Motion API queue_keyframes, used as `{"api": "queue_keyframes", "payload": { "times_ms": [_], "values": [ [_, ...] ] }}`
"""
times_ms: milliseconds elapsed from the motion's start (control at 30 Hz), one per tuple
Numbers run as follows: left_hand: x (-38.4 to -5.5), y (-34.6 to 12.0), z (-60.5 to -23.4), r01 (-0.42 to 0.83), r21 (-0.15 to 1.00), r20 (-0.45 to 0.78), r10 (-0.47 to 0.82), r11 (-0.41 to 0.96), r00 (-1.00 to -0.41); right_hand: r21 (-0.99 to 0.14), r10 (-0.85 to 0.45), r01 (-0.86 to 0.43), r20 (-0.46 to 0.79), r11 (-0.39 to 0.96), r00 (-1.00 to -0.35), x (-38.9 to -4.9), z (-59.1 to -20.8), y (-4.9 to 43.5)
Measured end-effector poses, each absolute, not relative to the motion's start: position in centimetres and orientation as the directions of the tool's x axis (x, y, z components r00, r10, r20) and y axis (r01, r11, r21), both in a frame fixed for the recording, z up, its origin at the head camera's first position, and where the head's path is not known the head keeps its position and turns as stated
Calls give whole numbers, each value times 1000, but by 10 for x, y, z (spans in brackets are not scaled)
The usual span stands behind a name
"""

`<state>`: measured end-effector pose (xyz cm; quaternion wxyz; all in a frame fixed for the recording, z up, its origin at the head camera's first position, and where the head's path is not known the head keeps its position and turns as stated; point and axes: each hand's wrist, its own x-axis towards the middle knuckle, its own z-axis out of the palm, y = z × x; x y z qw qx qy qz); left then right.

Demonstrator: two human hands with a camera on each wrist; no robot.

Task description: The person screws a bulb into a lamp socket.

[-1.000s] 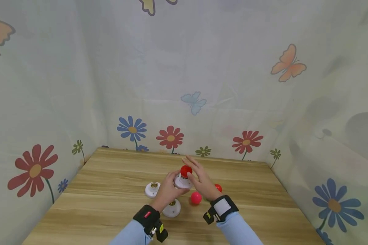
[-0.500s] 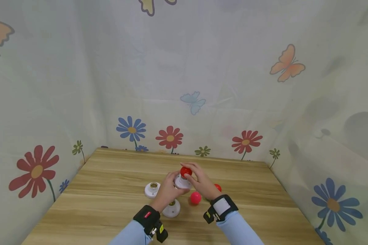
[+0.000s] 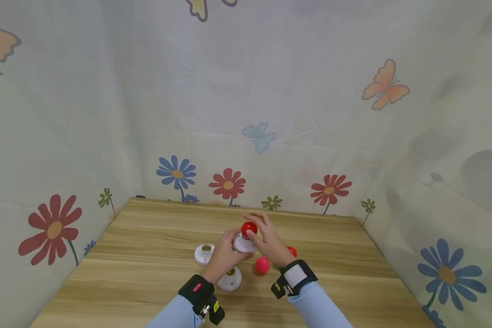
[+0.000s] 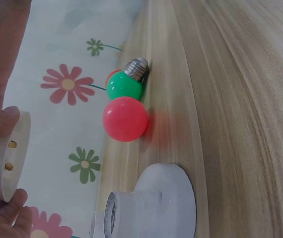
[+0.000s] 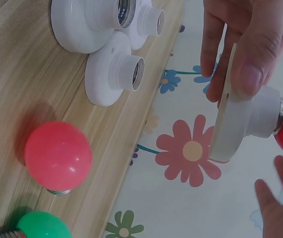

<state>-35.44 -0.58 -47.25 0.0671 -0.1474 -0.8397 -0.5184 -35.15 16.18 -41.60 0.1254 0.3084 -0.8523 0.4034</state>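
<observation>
Sitting between both hands point(image 3: 223, 258) point(image 3: 271, 243), red bulb point(image 3: 248, 227) in white socket point(image 3: 241, 245)

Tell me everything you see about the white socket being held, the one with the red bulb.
The white socket has a broad, round base and a narrower cylindrical neck, smooth like plastic or ceramic. Two brass-coloured fittings show on its underside. It is held above the wooden table, roughly upright, neck upward. The left hand grips the base by its rim, thumb on top. A red bulb sits in the neck, a little of its metal cap showing.
</observation>
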Motion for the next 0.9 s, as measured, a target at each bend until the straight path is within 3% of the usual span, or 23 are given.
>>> {"api": "queue_keyframes", "payload": {
  "times_ms": [133,367,767,900],
  "values": [
    [-354,-6,-472,320,850,269,177,419,-947,-611,-523,-679,453,407,-722,-351,-416,166],
    [-353,-6,-471,324,843,274,176,429,-946,-636,-571,-668,405,386,-714,-352,-418,168],
    [-354,-7,-474,324,841,261,199,434,-945,-630,-389,-537,372,561,-843,-355,-417,162],
    [-354,-7,-473,321,845,260,196,429,-946,-640,-367,-526,377,560,-850,-355,-417,161]
  ]
}}
